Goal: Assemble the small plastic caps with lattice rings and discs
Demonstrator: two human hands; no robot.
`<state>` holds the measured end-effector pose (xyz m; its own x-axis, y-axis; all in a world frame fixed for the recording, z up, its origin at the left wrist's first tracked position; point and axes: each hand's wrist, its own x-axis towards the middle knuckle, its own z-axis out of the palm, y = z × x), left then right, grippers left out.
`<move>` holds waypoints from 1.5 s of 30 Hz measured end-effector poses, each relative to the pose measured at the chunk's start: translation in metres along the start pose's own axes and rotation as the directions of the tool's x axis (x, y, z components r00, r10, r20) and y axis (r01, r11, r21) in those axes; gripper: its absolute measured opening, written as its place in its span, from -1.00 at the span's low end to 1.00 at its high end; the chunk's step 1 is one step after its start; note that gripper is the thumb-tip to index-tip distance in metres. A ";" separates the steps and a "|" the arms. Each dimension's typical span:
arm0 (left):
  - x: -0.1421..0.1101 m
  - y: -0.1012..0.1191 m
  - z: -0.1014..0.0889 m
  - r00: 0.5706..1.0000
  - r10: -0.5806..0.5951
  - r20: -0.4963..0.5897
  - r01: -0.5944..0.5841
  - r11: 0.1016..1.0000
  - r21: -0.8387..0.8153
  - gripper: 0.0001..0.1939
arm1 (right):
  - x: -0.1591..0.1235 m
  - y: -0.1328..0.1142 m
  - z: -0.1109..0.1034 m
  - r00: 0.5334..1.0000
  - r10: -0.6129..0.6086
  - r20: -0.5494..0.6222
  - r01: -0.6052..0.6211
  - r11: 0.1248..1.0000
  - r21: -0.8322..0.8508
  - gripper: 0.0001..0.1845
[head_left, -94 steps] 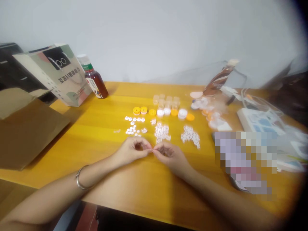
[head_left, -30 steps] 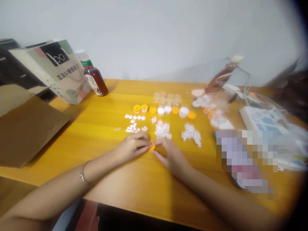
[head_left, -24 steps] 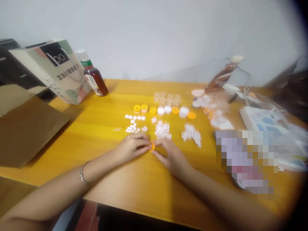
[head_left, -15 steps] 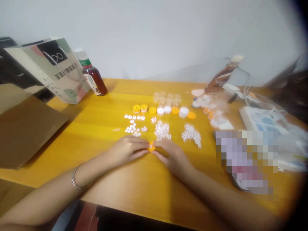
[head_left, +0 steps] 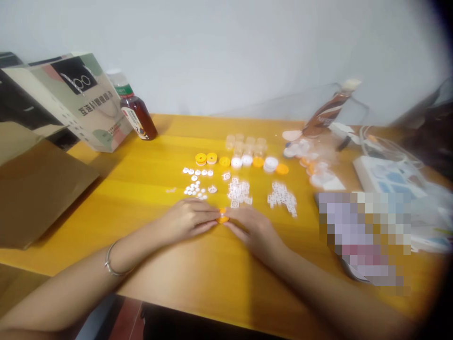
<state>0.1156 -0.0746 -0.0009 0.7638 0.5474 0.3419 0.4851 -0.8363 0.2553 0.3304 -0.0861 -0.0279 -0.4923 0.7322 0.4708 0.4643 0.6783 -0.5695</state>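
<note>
Between the fingertips of both hands sits a small round orange cap (head_left: 222, 218) with a whitish piece at its centre. My left hand (head_left: 189, 216) grips its left side, and my right hand (head_left: 250, 225) pinches it from the right. Just beyond my fingers lie small white discs (head_left: 193, 190) and a heap of white cut-out plastic pieces (head_left: 239, 191). Another heap of white pieces (head_left: 281, 197) is to the right. Farther back runs a row of orange caps (head_left: 224, 162) and white caps (head_left: 247, 161), with clear little cups (head_left: 249, 145) behind them.
On the left are a cardboard box (head_left: 42, 189), a paper bag (head_left: 85, 104) and a dark red drink bottle (head_left: 139, 118). To the right stand a brown bottle (head_left: 327, 111), loose plastic parts (head_left: 311, 165), a white box (head_left: 385, 177) and a blurred-out flat object (head_left: 361, 236).
About three seconds ago my fingertips met around something too small to see; the orange cap has since come between them. Lately my left fingers have shifted slightly, and the whitish centre now shows.
</note>
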 end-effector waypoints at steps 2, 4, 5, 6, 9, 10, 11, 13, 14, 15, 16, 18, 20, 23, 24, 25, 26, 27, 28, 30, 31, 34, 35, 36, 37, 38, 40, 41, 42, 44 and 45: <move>0.000 0.000 0.000 1.000 -0.003 0.006 0.002 1.000 0.017 -0.76 | 0.000 0.000 0.000 1.000 -0.013 -0.006 0.013 1.000 0.001 -0.85; 0.000 0.001 0.000 1.000 -0.005 0.017 0.004 0.999 0.038 -0.76 | 0.000 0.000 0.000 1.000 -0.022 -0.009 0.022 1.000 -0.001 -0.85; -0.001 0.001 0.001 1.000 -0.001 0.019 0.000 0.999 0.052 -0.76 | 0.000 0.001 0.000 1.000 -0.027 -0.011 0.027 1.000 -0.005 -0.85; -0.001 0.001 0.001 1.000 0.005 0.019 -0.007 0.998 0.066 -0.75 | 0.000 0.001 0.001 0.999 -0.035 -0.016 0.035 0.999 -0.011 -0.85; -0.001 0.002 0.001 0.999 0.026 0.026 -0.029 0.994 0.103 -0.75 | -0.001 0.003 0.002 0.997 -0.071 -0.029 0.070 0.997 -0.035 -0.85; -0.001 0.003 0.001 0.999 0.027 0.035 -0.031 0.993 0.110 -0.75 | -0.001 0.004 0.003 0.996 -0.084 -0.033 0.082 0.996 -0.043 -0.85; -0.001 0.003 0.001 0.999 0.026 0.046 -0.031 0.993 0.117 -0.75 | -0.001 0.004 0.003 0.995 -0.095 -0.034 0.093 0.994 -0.052 -0.85; 0.000 0.005 0.000 0.998 0.025 0.066 -0.034 0.991 0.133 -0.75 | -0.002 0.003 0.003 0.992 -0.119 -0.033 0.116 0.990 -0.079 -0.84; 0.001 0.006 0.000 0.997 0.027 0.071 -0.037 0.989 0.145 -0.75 | -0.002 0.003 0.003 0.990 -0.136 -0.030 0.132 0.986 -0.098 -0.83; 0.002 0.007 -0.001 0.997 0.031 0.073 -0.043 0.986 0.159 -0.74 | -0.002 0.002 0.003 0.988 -0.156 -0.024 0.152 0.981 -0.120 -0.82; 0.002 0.007 -0.001 0.996 0.037 0.076 -0.050 0.983 0.175 -0.74 | -0.002 0.002 0.002 0.984 -0.175 -0.014 0.171 0.975 -0.144 -0.82; 0.003 0.009 -0.001 0.995 0.050 0.083 -0.066 0.976 0.206 -0.74 | -0.002 0.000 0.001 0.979 -0.205 0.023 0.205 0.960 -0.191 -0.81; 0.002 0.010 -0.001 0.993 0.063 0.096 -0.084 0.969 0.230 -0.74 | -0.002 -0.002 0.000 0.974 -0.214 0.070 0.225 0.947 -0.231 -0.80; 0.002 0.013 0.001 0.991 0.077 0.109 -0.103 0.960 0.261 -0.75 | -0.002 -0.004 -0.002 0.971 -0.216 0.107 0.237 0.931 -0.277 -0.79; 0.001 0.014 0.001 0.991 0.075 0.109 -0.102 0.958 0.270 -0.75 | -0.002 -0.004 -0.002 0.970 -0.217 0.109 0.240 0.928 -0.285 -0.79; 0.001 0.015 0.002 0.992 0.072 0.106 -0.098 0.957 0.274 -0.75 | -0.002 -0.004 -0.002 0.970 -0.218 0.105 0.240 0.927 -0.288 -0.80; 0.001 0.015 0.002 0.993 0.067 0.100 -0.092 0.957 0.274 -0.75 | -0.002 -0.004 -0.001 0.971 -0.219 0.097 0.238 0.928 -0.286 -0.80; 0.001 0.015 0.002 0.994 0.063 0.093 -0.086 0.960 0.267 -0.75 | -0.002 -0.003 -0.001 0.972 -0.220 0.086 0.236 0.931 -0.279 -0.80; 0.001 0.014 0.001 0.994 0.061 0.088 -0.081 0.964 0.253 -0.75 | -0.002 -0.002 0.000 0.972 -0.222 0.072 0.233 0.935 -0.268 -0.80; 0.000 0.007 -0.004 0.995 0.053 0.086 -0.070 0.973 0.218 -0.75 | -0.003 0.000 0.000 0.972 -0.229 0.043 0.233 0.939 -0.252 -0.81; -0.001 0.001 -0.008 0.996 0.040 0.085 -0.057 0.977 0.207 -0.76 | -0.003 0.001 0.001 0.972 -0.233 0.033 0.234 0.940 -0.250 -0.81; -0.003 -0.018 -0.022 0.997 -0.049 0.056 0.036 0.979 0.199 -0.77 | -0.004 0.003 0.001 0.972 -0.234 0.011 0.229 0.939 -0.257 -0.83; -0.004 -0.023 -0.026 0.995 -0.085 0.046 0.075 0.980 0.187 -0.78 | -0.003 0.003 0.001 0.973 -0.232 0.003 0.225 0.940 -0.255 -0.84; -0.004 -0.028 -0.029 0.992 -0.117 0.042 0.109 0.980 0.167 -0.78 | -0.003 0.003 0.000 0.973 -0.230 -0.006 0.221 0.943 -0.250 -0.84; -0.005 -0.032 -0.032 0.989 -0.142 0.045 0.134 0.981 0.143 -0.78 | -0.003 0.002 0.000 0.974 -0.228 -0.015 0.217 0.945 -0.243 -0.84; -0.005 -0.034 -0.034 0.986 -0.159 0.053 0.152 0.981 0.117 -0.78 | -0.002 0.002 -0.001 0.975 -0.223 -0.018 0.213 0.949 -0.234 -0.84; -0.005 -0.036 -0.034 0.981 -0.180 0.077 0.174 0.981 0.083 -0.78 | -0.001 0.002 -0.002 0.978 -0.208 -0.009 0.202 0.956 -0.213 -0.84; -0.005 -0.036 -0.034 0.978 -0.187 0.087 0.181 0.981 0.075 -0.78 | -0.001 0.002 -0.002 0.980 -0.199 -0.001 0.195 0.960 -0.203 -0.84; -0.004 -0.036 -0.032 0.976 -0.194 0.098 0.187 0.980 0.071 -0.78 | -0.001 0.001 -0.003 0.981 -0.192 0.008 0.190 0.962 -0.195 -0.82; -0.005 -0.035 -0.029 0.976 -0.195 0.102 0.188 0.979 0.073 -0.77 | -0.001 0.001 -0.003 0.983 -0.184 0.022 0.185 0.965 -0.186 -0.79; -0.005 -0.036 -0.028 0.978 -0.185 0.097 0.178 0.981 0.076 -0.77 | -0.001 0.000 -0.003 0.983 -0.183 0.023 0.184 0.965 -0.185 -0.78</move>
<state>0.0829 -0.0467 0.0133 0.6981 0.6876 0.1996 0.6447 -0.7250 0.2424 0.3333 -0.0861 -0.0260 -0.5857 0.5942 0.5513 0.4937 0.8009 -0.3388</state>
